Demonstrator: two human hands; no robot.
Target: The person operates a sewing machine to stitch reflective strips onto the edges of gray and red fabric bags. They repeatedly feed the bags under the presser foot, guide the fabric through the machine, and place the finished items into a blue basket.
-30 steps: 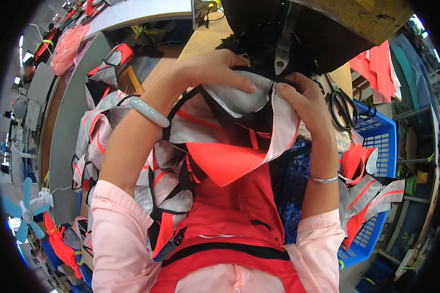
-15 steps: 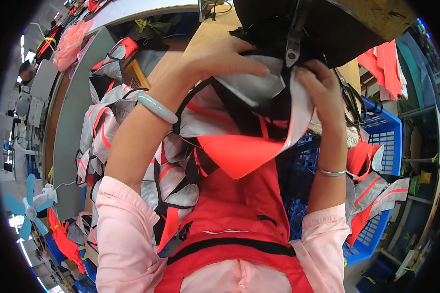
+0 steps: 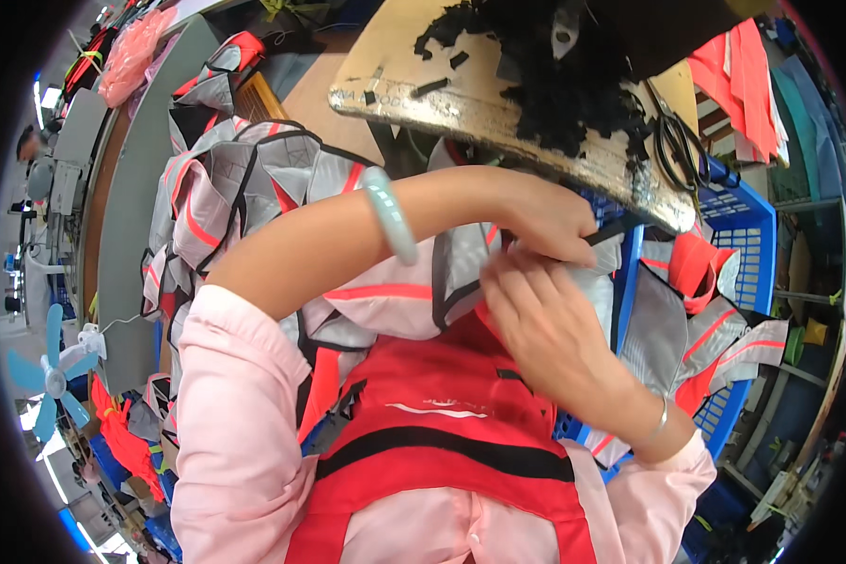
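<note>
My left hand (image 3: 545,218) reaches across in front of the worktable, fingers closed on a grey fabric piece (image 3: 462,258) with black binding and red stripes. Just below it, my right hand (image 3: 559,334) has its fingers bent and pressed onto the same piece, slightly blurred. A short black strip (image 3: 611,230) sticks out past the left fingertips; whether it belongs to the piece I cannot tell. Much of the fabric is hidden behind my hands and left forearm, and it overlaps similar pieces over my red apron (image 3: 442,404).
The worn wooden tabletop (image 3: 385,99) bears black fabric scraps (image 3: 569,103) beneath a machine's metal tip (image 3: 564,38). Black scissors (image 3: 672,141) lie at its right edge. Bound grey pieces (image 3: 202,197) heap up at left. A blue basket (image 3: 766,244) with more pieces stands at right.
Both hands have come down and toward me, away from the machine, bringing the fabric piece off the table. My left hand has crossed rightward above my right. Tabletop and scraps are now exposed.
</note>
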